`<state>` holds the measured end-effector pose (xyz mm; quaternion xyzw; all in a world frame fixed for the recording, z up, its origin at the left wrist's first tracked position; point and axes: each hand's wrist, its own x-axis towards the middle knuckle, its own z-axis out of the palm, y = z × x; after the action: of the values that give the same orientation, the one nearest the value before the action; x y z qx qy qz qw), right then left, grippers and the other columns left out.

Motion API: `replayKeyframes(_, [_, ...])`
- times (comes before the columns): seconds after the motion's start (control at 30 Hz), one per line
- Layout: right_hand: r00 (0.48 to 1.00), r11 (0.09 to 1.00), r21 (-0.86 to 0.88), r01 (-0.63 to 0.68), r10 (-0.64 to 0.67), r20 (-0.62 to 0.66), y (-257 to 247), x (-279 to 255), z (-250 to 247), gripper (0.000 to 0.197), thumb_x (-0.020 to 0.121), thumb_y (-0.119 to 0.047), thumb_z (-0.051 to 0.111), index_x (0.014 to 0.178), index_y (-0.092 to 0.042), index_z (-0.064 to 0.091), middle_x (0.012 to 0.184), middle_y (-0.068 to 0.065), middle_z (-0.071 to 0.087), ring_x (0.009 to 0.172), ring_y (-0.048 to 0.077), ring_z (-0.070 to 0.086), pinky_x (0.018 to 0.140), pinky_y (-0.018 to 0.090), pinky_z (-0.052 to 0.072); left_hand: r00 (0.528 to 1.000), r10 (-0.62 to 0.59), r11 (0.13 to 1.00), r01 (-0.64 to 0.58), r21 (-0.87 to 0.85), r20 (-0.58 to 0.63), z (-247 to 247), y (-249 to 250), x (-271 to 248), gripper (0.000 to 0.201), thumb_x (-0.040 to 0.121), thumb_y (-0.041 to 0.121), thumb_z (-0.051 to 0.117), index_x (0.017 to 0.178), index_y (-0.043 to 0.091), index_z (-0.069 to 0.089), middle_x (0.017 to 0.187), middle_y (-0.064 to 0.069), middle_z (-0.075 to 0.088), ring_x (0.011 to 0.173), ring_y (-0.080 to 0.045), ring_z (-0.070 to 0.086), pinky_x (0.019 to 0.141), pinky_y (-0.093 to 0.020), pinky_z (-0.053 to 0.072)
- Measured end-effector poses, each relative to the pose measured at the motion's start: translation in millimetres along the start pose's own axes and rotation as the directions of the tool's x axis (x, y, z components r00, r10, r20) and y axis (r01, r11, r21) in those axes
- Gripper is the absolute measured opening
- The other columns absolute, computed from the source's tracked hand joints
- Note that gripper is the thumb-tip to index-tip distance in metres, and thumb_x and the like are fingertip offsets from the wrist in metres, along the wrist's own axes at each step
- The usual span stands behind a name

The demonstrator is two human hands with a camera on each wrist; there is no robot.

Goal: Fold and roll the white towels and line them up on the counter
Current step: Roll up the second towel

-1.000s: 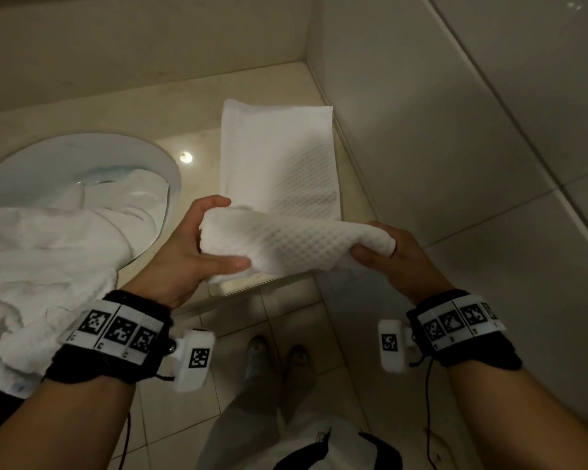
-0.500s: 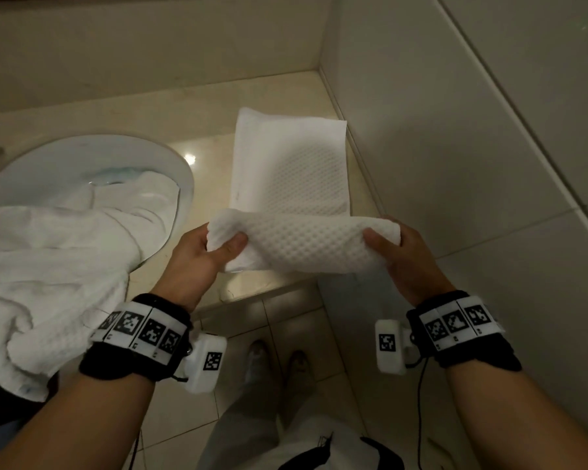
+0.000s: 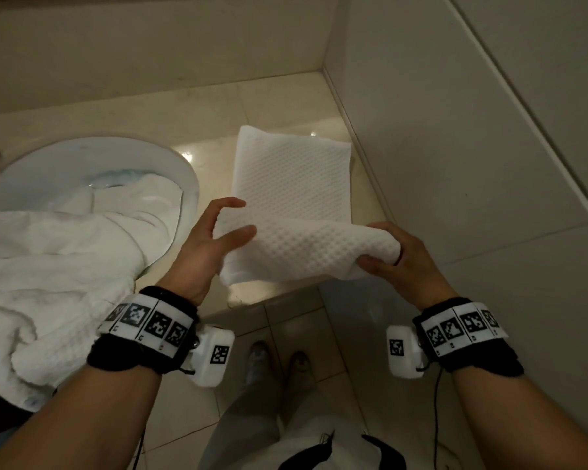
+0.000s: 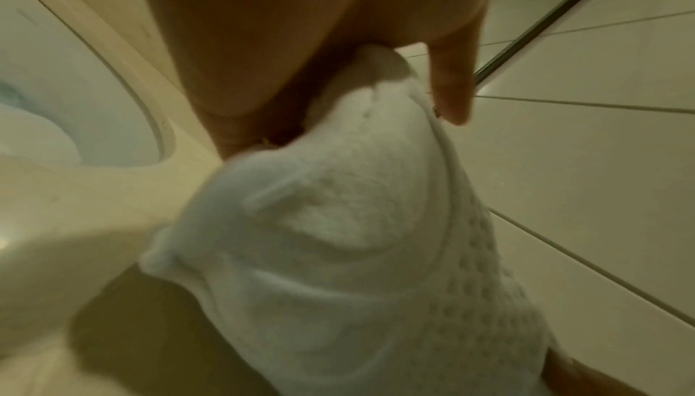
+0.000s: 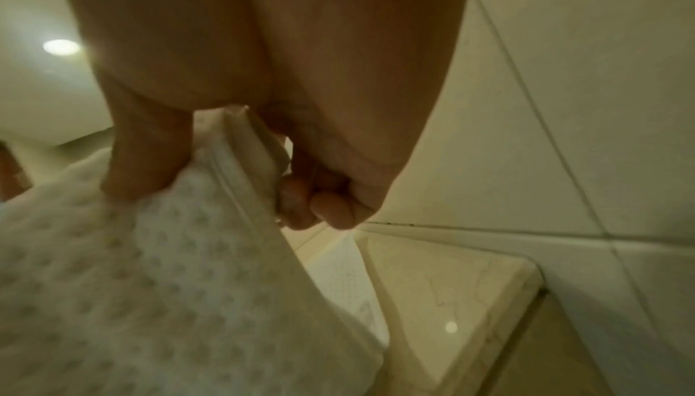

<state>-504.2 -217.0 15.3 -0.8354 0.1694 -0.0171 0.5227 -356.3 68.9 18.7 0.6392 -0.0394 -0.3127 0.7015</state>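
Observation:
A white waffle towel (image 3: 291, 184) lies as a long folded strip on the beige counter (image 3: 279, 100), beside the right wall. Its near end is curled up into a loose roll (image 3: 306, 247) at the counter's front edge. My left hand (image 3: 243, 217) grips the roll's left end, thumb on the front and fingers arched over the top. My right hand (image 3: 367, 245) pinches the right end between thumb and curled fingers. The left wrist view shows the roll's end (image 4: 357, 239) under my palm. In the right wrist view my thumb (image 5: 146, 164) presses into the towel (image 5: 150, 283).
A heap of loose white towels (image 3: 48, 266) spills out of the round sink (image 3: 65, 157) on the left and over the counter's front. The tiled wall (image 3: 455, 147) stands close to the towel's right side. Below the counter edge are the floor tiles and my shoes (image 3: 279, 357).
Both hands stayed on the roll's ends. My left hand's fingers have lifted and arched over the top of the roll, with the thumb shifted onto its front. The view has shifted.

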Motion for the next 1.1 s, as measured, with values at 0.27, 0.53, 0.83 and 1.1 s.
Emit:
replayKeyframes(0.27, [0.943,0.879,0.373,-0.298,0.332,-0.029,-3,15,17,0.055,0.057,-0.066,0.08,0.093,-0.027,0.067,0.103,0.003,0.073,0.089,0.011,0.069,0.075,0.029,0.058,0.986,0.026,0.913,-0.091,0.398,0.165,-20,-5,3,0.085,0.056,0.03,0.096,0.126,0.042,0.049,0.121,0.019,0.058,0.107,0.0,0.059,0.075,-0.016,0.054])
replayKeyframes(0.53, [0.971,0.912,0.334,-0.239,0.227,0.076,0,23,22,0.057,0.055,-0.047,0.079,0.102,-0.021,0.06,0.106,-0.002,0.066,0.093,0.01,0.067,0.068,0.025,0.057,0.984,-0.123,0.961,0.15,0.234,-0.126,-14,-7,9,0.022,0.082,0.039,0.081,0.095,0.025,0.07,0.094,0.002,0.077,0.093,-0.018,0.073,0.08,-0.03,0.056])
replayKeyframes(0.83, [0.97,0.988,0.142,-0.057,0.022,0.242,-1,46,8,0.069,0.059,-0.033,0.088,0.121,-0.027,0.06,0.125,-0.012,0.059,0.113,0.007,0.058,0.087,0.029,0.055,0.913,-0.355,0.925,0.374,0.07,-0.199,-22,-17,36,0.095,0.039,0.076,0.083,0.107,0.009,0.075,0.102,-0.008,0.079,0.101,-0.029,0.073,0.1,-0.044,0.053])
replayKeyframes(1.1, [0.942,0.886,0.338,-0.317,0.252,0.222,13,84,18,0.053,0.063,-0.039,0.078,0.108,-0.013,0.07,0.111,0.008,0.072,0.108,0.028,0.066,0.09,0.045,0.053,0.998,-0.019,0.985,0.008,0.175,0.06,-35,-21,43,0.093,0.052,0.031,0.089,0.134,0.048,0.049,0.129,0.015,0.057,0.115,-0.008,0.058,0.095,-0.023,0.049])
